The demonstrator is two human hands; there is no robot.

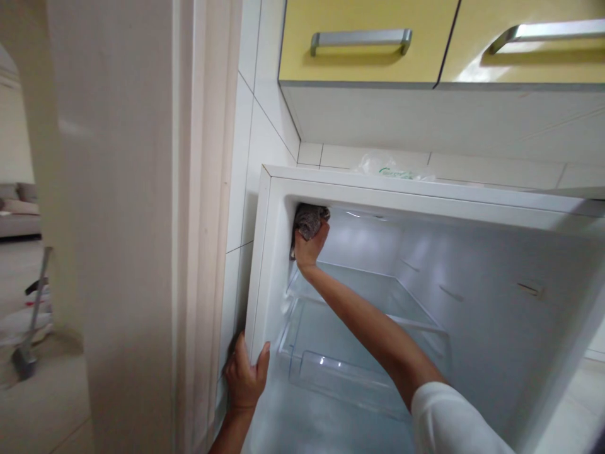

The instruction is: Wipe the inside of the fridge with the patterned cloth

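left hand [244, 377] grips fridge [265, 252], right hand [309, 244] presses cloth [309, 221]

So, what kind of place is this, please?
Most likely a home kitchen. An open, empty fridge stands under yellow wall cabinets against white wall tiles. The right hand presses a grey cloth inside; the left hand grips the frame.
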